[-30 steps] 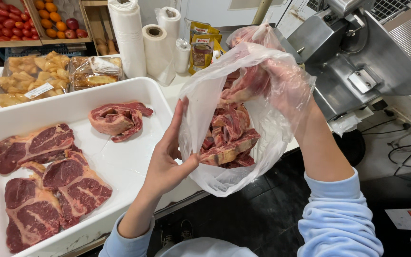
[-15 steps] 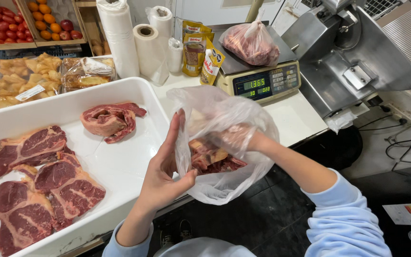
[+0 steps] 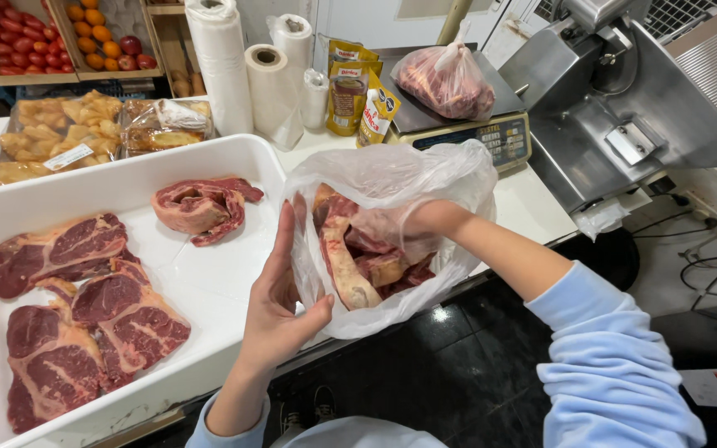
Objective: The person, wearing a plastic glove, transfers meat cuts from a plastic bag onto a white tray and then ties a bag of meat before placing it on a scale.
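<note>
A thin, clear plastic bag (image 3: 392, 232) hangs in the air just past the front right corner of the large white rectangular plastic tray (image 3: 209, 282), over the counter's front edge and the dark tiled floor (image 3: 458, 373) below, where there is open room beneath and to the right of it. The left hand (image 3: 280, 303) holds the bag's left side, fingers straight up along the film and thumb bent toward it, pinching the plastic at the bag's mouth. The right hand (image 3: 396, 226) is thrust inside the bag through the top, seen only dimly through the film; whether its fingers clasp any meat cannot be told. The bag bulges with red raw meat cuts (image 3: 367, 261) showing pale bone and fat, sagging to its bottom. Behind it, close by, stands a grey counter scale (image 3: 475, 133) bearing a tied bag of meat (image 3: 446, 79). More red steaks (image 3: 85, 307) lie well to the left in the tray.
</note>
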